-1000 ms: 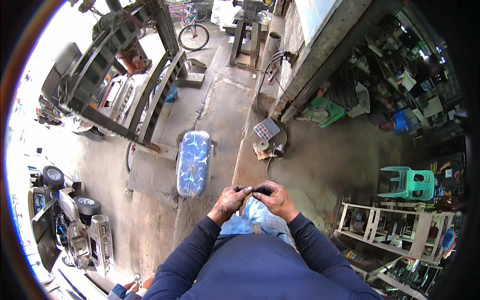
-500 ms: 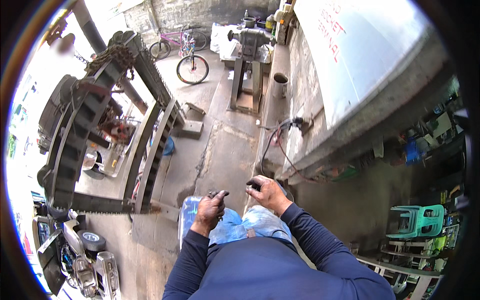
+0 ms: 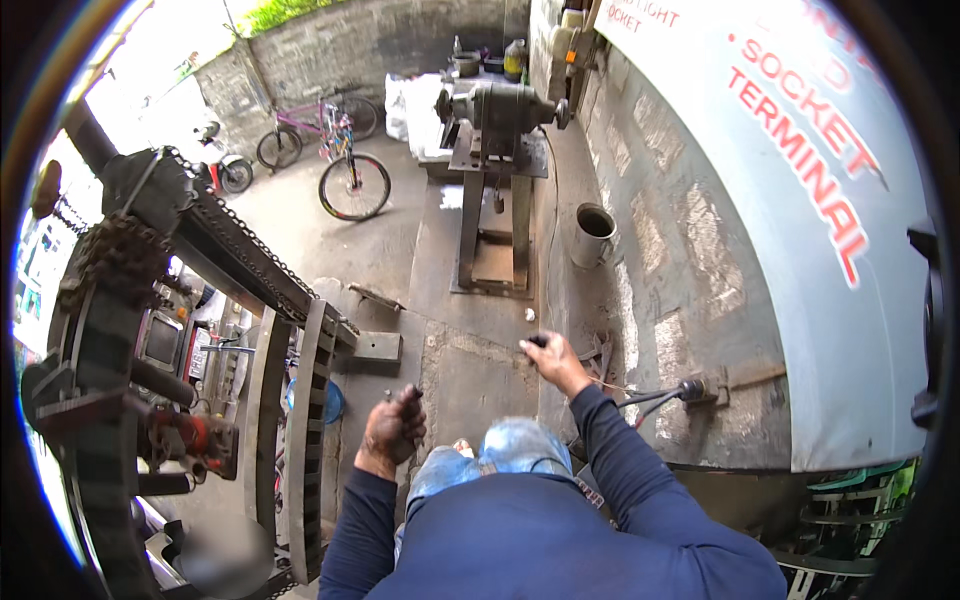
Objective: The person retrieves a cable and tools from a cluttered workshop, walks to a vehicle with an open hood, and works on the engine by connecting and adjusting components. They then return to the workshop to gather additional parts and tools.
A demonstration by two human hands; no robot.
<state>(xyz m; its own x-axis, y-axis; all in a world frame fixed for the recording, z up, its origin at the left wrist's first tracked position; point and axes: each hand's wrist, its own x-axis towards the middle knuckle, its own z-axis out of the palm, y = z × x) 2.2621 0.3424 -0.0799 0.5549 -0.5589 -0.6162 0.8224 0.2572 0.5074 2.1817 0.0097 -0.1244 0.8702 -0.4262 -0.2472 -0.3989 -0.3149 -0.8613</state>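
Note:
My left hand (image 3: 393, 428), its fingers blackened, is closed in a loose fist in front of my left thigh. A small dark tip sticks up by its fingers, too small to name. My right hand (image 3: 557, 362) reaches further forward with thumb and fingers pinched together. Its fingertips look black, and whatever they may hold cannot be made out. Both hands are in the air, apart from each other. Ahead of them a bench grinder (image 3: 500, 118) sits on a steel stand (image 3: 519, 232).
On the left stands a heavy steel frame (image 3: 262, 420) with a chain (image 3: 235, 225). A steel block (image 3: 376, 347) lies on the floor. To the right, a metal pipe (image 3: 594, 236) stands by the wall, near cables (image 3: 655, 400). Bicycles (image 3: 354, 187) stand further back.
I have moved forward, so the grinder and the pipe look nearer. My hands have drawn apart: the right is further forward, the left lower and more to the left.

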